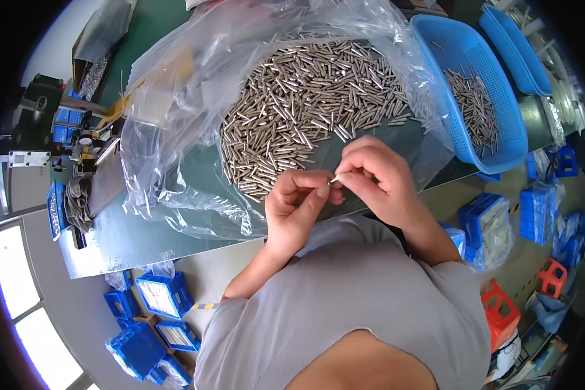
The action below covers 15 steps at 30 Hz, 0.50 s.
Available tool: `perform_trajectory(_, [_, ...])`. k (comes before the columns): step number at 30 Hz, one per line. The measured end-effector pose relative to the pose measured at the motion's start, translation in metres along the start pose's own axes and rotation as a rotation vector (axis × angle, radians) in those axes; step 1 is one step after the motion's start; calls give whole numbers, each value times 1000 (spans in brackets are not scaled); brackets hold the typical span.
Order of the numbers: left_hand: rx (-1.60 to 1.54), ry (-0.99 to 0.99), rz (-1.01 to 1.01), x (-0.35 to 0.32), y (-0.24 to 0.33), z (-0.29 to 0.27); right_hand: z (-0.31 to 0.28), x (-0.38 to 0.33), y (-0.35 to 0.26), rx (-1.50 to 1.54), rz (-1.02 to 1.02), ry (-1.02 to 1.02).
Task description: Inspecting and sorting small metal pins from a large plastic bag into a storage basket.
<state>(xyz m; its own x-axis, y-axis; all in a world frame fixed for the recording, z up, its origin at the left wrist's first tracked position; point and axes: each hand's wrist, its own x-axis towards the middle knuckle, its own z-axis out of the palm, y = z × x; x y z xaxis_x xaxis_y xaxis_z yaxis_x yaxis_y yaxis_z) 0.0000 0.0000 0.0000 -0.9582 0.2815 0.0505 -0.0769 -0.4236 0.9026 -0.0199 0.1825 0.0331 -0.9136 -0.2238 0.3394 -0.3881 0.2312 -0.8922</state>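
My left hand (294, 209) and my right hand (382, 181) meet just above the near edge of the workbench, fingertips almost touching. Both are closed in a pinch on one small metal pin (333, 181); most of it is hidden by the fingers. Beyond my hands, a wide pile of similar silvery metal pins (305, 97) lies on a clear plastic bag (175, 140) spread over the green bench top. A few loose pins lie at the pile's right edge, beyond my right hand.
A blue perforated basket (510, 123) with more pins stands at the right, another blue basket (517, 49) behind it. Bench equipment (81, 146) occupies the left end. Blue crates (164, 296) sit on the floor left and right, with red stools (500, 315) at the right.
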Motion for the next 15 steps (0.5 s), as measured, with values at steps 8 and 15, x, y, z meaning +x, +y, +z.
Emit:
perform_trajectory(8, [-23, -30, 33, 3, 1, 3, -108, -10, -15, -765, -160, 988])
perform_trajectory(15, [-14, -32, 21, 3, 2, 2, -42, 13, -11, -701, -104, 209])
